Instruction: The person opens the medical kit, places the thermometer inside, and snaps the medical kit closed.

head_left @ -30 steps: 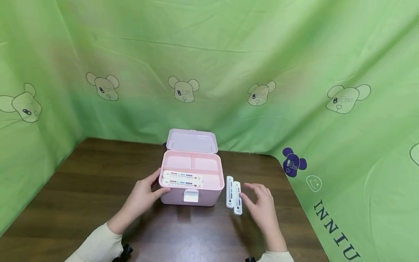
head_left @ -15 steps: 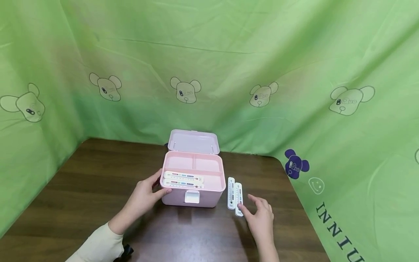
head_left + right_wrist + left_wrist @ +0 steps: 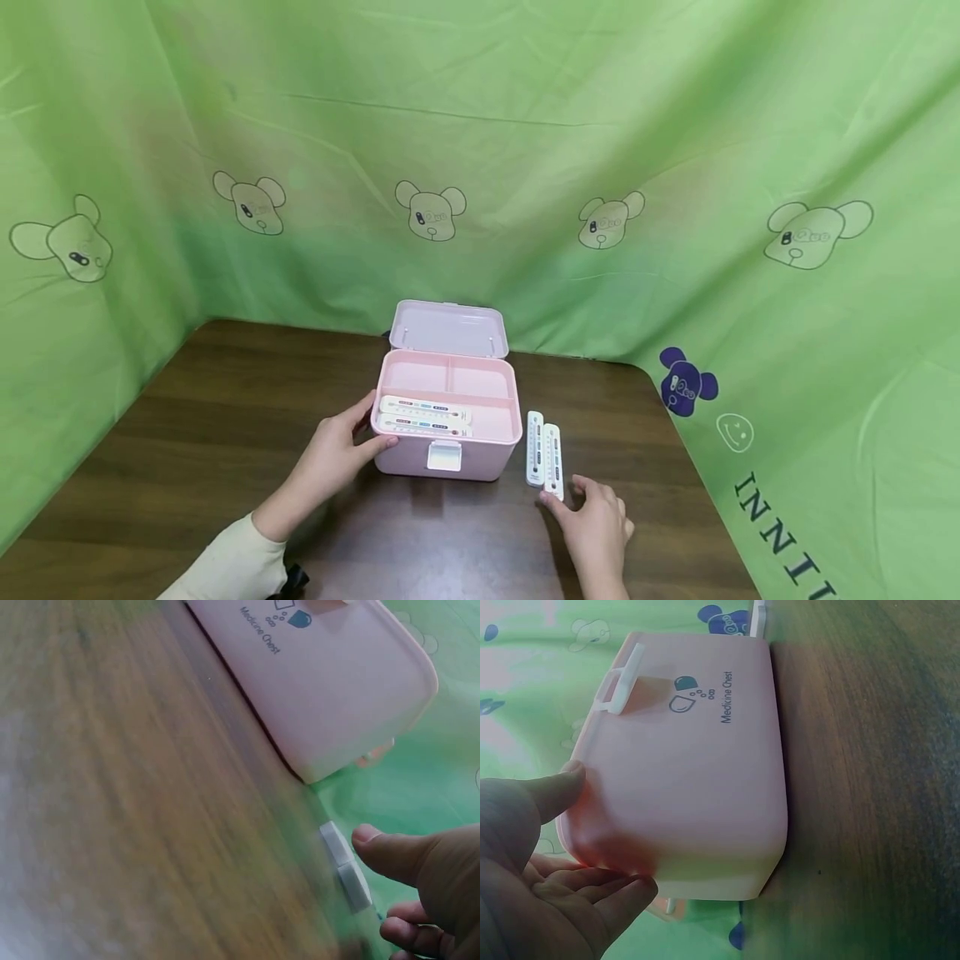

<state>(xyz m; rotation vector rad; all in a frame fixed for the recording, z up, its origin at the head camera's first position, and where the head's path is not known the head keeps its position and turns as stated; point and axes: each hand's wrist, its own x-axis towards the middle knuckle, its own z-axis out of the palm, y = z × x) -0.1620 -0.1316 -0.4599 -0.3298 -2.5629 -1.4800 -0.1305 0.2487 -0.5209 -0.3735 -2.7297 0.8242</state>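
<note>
A pink medicine box (image 3: pixel 442 460) stands on the table with its lid (image 3: pixel 450 327) raised. My left hand (image 3: pixel 337 454) holds its front left corner, thumb on the front near the rim and fingers along the side, as the left wrist view confirms. In the box's front compartment lie two white thermometers (image 3: pixel 424 408), one behind the other. To the right of the box, two more white thermometers (image 3: pixel 535 448) lie side by side on the table. My right hand (image 3: pixel 596 529) is at the near end of the right-hand thermometer (image 3: pixel 552 462), thumb and fingers spread apart; whether the thumb touches it I cannot tell.
The brown wooden table (image 3: pixel 247 392) extends around the box. A green printed curtain (image 3: pixel 510 142) hangs behind and along both sides. Two compartments at the back of the box (image 3: pixel 480 382) are parted by a divider.
My right hand has moved down along the right-hand thermometer toward its near end. The whole scene has shifted slightly to the right and down. My left hand stays on the box.
</note>
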